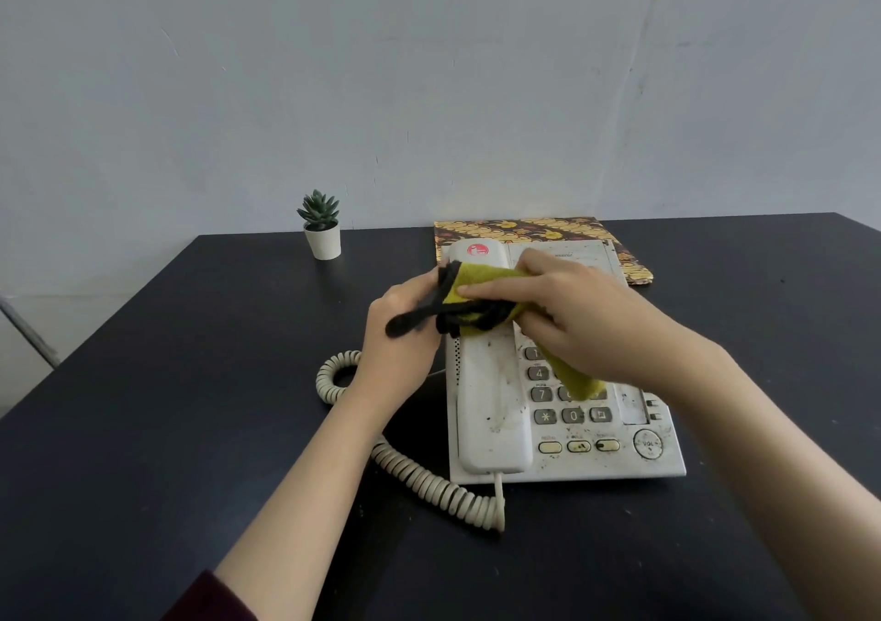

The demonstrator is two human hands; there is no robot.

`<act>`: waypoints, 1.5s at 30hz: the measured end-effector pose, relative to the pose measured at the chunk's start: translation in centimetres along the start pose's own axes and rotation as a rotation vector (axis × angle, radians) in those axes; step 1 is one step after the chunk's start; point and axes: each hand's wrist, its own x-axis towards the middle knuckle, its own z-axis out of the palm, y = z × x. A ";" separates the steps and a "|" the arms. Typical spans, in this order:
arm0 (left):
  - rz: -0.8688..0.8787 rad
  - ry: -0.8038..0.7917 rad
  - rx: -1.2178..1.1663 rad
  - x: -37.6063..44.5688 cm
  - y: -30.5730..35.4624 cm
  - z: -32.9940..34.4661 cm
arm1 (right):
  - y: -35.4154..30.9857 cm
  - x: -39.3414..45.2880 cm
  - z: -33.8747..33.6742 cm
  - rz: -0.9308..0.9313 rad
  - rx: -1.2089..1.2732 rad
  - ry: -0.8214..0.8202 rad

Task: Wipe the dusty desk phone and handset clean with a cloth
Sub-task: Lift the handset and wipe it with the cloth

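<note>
Fingers of both hands, left hand [405, 329] and right hand [567, 315], grasp a yellow cloth [481, 286] with black trim, just above the handset [493, 410] resting on the dirty phone [619, 458] beneath them on the desk [190, 429].

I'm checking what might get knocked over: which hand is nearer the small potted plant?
Left. The left hand grips the cloth over the handset, on the side toward the potted plant. The right hand is farther right, over the keypad.
</note>
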 end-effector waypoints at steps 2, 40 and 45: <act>-0.025 0.013 0.016 -0.1 0.2 -0.2 | 0.6 1.5 0.0 0.029 -0.023 0.029; -0.076 -0.065 -0.004 -0.1 -0.2 -0.6 | 1.9 4.0 1.1 0.149 0.072 0.165; -0.087 -0.083 -0.030 0.0 -0.5 -0.9 | 0.9 2.8 0.6 0.092 -0.070 0.141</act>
